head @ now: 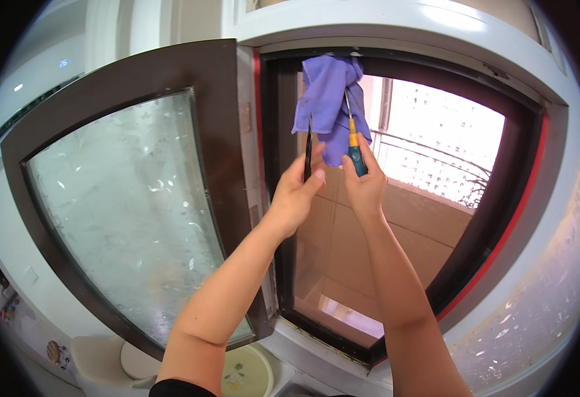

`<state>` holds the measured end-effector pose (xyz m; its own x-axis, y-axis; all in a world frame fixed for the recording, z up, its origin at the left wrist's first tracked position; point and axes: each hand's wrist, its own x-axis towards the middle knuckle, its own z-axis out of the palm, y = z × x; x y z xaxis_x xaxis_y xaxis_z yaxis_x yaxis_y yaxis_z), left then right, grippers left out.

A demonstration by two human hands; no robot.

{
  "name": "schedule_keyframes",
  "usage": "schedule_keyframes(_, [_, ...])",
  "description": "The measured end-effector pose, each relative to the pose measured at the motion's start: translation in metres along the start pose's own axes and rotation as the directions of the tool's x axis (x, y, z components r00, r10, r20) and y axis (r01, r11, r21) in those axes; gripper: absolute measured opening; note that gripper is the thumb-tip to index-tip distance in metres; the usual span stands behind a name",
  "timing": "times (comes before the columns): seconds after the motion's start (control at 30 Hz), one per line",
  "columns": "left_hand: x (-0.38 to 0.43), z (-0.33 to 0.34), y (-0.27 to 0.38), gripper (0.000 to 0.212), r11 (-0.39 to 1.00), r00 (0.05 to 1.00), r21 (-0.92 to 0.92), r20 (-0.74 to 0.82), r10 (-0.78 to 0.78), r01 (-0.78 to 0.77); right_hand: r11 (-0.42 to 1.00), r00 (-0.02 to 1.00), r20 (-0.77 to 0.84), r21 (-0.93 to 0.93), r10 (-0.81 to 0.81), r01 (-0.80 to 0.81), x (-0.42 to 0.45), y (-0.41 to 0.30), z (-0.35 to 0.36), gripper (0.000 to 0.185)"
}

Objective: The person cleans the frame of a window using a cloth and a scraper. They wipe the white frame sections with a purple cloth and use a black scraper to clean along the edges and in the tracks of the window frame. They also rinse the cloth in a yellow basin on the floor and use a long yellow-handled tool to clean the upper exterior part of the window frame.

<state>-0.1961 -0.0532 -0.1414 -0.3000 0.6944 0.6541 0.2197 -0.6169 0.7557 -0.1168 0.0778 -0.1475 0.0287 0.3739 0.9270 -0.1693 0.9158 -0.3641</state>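
My left hand (297, 196) grips a slim black pointed tool (309, 149), held upright. Its exact kind cannot be told. In my right hand (364, 183) is a screwdriver with a green and yellow handle (355, 149), its shaft pointing up. The screwdriver's tip is hidden at a purple cloth (327, 94). That cloth hangs in folds from the top of the dark window frame (419, 67), behind both tools. Whether the black tool's point touches the cloth cannot be told.
A brown sash with a frosted glass pane (126, 198) stands swung open at left. Red strip (513, 223) lines the frame. Railings (429, 151) show outside. Below are a pale round basin (250, 372) and a beige chair (96, 360). An air conditioner (36, 99) hangs upper left.
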Motion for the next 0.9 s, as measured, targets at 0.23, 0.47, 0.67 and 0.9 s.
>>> schedule_keyframes(0.23, [-0.05, -0.023, -0.006, 0.044, 0.997, 0.998, -0.048, -0.034, -0.054, 0.052, 0.99, 0.983, 0.151, -0.108, 0.107, -0.091, 0.019, 0.003, 0.063, 0.044])
schedule_keyframes(0.47, [-0.061, -0.034, -0.012, 0.041, 0.995, 0.994, -0.054, -0.066, -0.082, 0.079, 0.999, 0.971, 0.235, 0.004, -0.038, 0.038, 0.026, 0.004, 0.059, 0.046])
schedule_keyframes(0.67, [-0.042, -0.025, -0.016, 0.041, 0.999, 0.979, -0.009, -0.201, -0.044, 0.043, 1.0, 0.929, 0.371, -0.009, -0.003, 0.007, -0.034, 0.029, 0.026, 0.047])
schedule_keyframes(0.9, [-0.043, -0.025, -0.021, 0.041, 0.999, 0.965, 0.005, -0.258, -0.042, 0.045, 0.996, 0.914, 0.397, -0.027, 0.086, -0.082, -0.115, 0.045, 0.019, 0.05])
